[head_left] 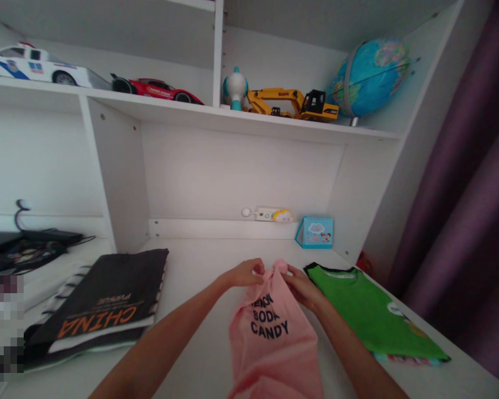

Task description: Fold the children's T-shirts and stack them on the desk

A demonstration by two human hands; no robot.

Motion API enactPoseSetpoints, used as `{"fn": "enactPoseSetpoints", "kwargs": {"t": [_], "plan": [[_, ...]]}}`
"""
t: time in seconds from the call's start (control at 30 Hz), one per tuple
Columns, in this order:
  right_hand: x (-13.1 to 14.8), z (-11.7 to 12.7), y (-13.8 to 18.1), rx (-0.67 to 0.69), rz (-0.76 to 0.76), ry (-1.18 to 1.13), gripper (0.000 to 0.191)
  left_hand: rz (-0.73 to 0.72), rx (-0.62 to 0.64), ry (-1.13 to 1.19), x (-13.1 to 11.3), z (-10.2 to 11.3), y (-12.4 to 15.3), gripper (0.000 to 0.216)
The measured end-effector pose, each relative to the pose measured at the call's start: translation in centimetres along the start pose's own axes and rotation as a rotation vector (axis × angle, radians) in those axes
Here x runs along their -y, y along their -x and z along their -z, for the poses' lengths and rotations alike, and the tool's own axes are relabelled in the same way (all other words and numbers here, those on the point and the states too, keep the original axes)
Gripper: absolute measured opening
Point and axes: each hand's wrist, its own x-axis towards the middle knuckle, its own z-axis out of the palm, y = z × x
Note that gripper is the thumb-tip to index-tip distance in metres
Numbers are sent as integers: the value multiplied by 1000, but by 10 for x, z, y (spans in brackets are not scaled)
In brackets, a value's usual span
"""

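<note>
A pink T-shirt (274, 354) with the dark words "SODA CANDY" lies lengthwise on the white desk, its lower end running out of the bottom of the view. My left hand (249, 273) is closed on the upper left edge of the cloth, fingers curled in a pinch. On the other side, my right hand (300, 285) grips the upper right edge, thumb and fingers around the fabric. Between the hands the cloth is bunched and slightly raised. Part of the upper lettering is hidden in folds.
Folded dark shirts (112, 293) lie to the left, and a green folded shirt (366, 310) to the right. A small desk calendar (317, 231) and a power strip (266, 214) are at the back. Above, a shelf (170, 108) holds toy vehicles and a globe (372, 77).
</note>
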Motion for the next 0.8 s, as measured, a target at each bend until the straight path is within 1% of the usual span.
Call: {"fn": "enactPoseSetpoints", "kwargs": {"t": [0.07, 0.13, 0.2, 0.27, 0.3, 0.33, 0.4, 0.47, 0.53, 0.6, 0.67, 0.73, 0.8], "plan": [[9, 4, 3, 31, 6, 51, 37, 3, 50, 7, -2, 1, 7, 34], [19, 5, 6, 68, 17, 117, 34, -15, 128, -5, -3, 1, 13, 43], [28, 4, 7, 86, 40, 197, 32, -45, 151, -50, -4, 2, 18, 33], [36, 4, 7, 62, 82, 291, 28, -70, 100, -106, -3, 8, 21, 16], [41, 6, 6, 32, 113, 340, 25, -75, 66, -132, -3, 14, 23, 12], [47, 9, 5, -7, 148, 390, 22, -80, 30, -148, -3, 22, 24, 12], [66, 19, 3, -103, 227, 479, 14, -99, -65, -127, -4, 47, 26, 16], [94, 31, 2, -208, 307, 540, 12, -114, -212, -51, -10, 80, 28, 20], [131, 40, 4, -295, 378, 579, 15, -112, -342, 58, -22, 116, 30, 23], [170, 42, 8, -316, 483, 610, 18, -121, -408, 151, -39, 148, 34, 25], [204, 36, 14, -284, 609, 618, 20, -162, -454, 204, -58, 173, 38, 25], [228, 27, 21, -261, 708, 599, 21, -196, -514, 204, -76, 189, 44, 25], [241, 19, 28, -278, 758, 570, 21, -201, -578, 147, -90, 200, 50, 25]]}}
